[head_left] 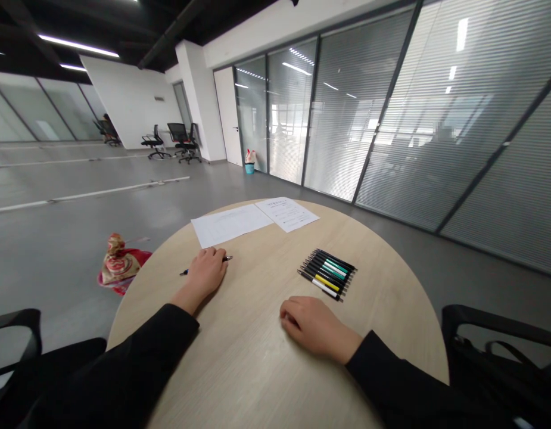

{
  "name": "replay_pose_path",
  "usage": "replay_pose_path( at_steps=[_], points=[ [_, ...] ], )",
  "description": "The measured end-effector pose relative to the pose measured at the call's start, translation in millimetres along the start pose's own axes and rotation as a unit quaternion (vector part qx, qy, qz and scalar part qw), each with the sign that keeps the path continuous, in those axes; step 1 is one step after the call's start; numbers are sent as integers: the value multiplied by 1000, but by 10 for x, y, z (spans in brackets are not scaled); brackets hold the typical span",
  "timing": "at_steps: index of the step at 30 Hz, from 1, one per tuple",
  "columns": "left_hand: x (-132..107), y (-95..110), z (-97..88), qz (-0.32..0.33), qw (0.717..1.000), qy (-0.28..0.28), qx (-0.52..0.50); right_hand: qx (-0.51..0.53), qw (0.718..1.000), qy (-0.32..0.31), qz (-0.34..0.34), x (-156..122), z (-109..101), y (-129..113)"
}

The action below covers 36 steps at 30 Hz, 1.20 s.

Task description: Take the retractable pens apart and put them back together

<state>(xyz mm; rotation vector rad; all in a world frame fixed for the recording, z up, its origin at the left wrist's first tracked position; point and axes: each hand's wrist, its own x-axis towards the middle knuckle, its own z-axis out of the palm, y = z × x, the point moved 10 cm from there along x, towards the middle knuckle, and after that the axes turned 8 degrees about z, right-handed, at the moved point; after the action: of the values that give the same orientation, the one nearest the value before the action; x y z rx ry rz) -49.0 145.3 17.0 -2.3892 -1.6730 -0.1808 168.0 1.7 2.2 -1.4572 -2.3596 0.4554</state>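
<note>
My left hand point(206, 271) lies palm down over a dark pen point(229, 258) on the left side of the round table point(252, 357). The pen's two ends stick out on either side of the hand, and its middle is hidden under my bent fingers. Near the table's centre rests my right hand point(317, 325), its fingers curled in and nothing visible in them. Just beyond that hand, a row of several pens point(329, 271) lies side by side; most are black, and some have green, white or yellow barrels.
Two printed sheets of paper point(233, 223) lie at the table's far edge. A red and tan bag point(123, 262) sits on the floor to the left. Chair armrests flank the table, one point(498, 325) at right. Glass partitions with blinds point(342, 107) stand behind.
</note>
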Motion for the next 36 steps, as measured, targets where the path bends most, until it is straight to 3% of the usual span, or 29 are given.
replay_pose_path(
  at_steps=[4,9,12,17,21,25,30,33,36],
  points=[
    [-1,61,19,11,1000,-27,6,14,1000,-16,-17,249,33,-132],
    [-22,227,24,37,999,-21,-12,53,998,29,7,418,46,-52],
    [-48,367,-48,44,994,5,-102,77,996,45,3,400,69,-4],
    [-93,525,-43,4,959,-8,-284,115,992,44,-2,355,69,23],
    [-118,644,86,-5,902,-24,-431,151,986,65,22,351,4,70],
    [-199,849,267,-28,791,-77,-606,191,978,73,52,347,-16,138],
    [-322,1050,225,-62,695,-93,-711,233,969,47,62,342,28,153],
    [-345,1111,166,-60,652,-98,-749,213,974,48,58,332,5,145],
    [-340,1123,127,-49,633,-106,-765,172,980,74,66,322,-80,202]
  ],
)
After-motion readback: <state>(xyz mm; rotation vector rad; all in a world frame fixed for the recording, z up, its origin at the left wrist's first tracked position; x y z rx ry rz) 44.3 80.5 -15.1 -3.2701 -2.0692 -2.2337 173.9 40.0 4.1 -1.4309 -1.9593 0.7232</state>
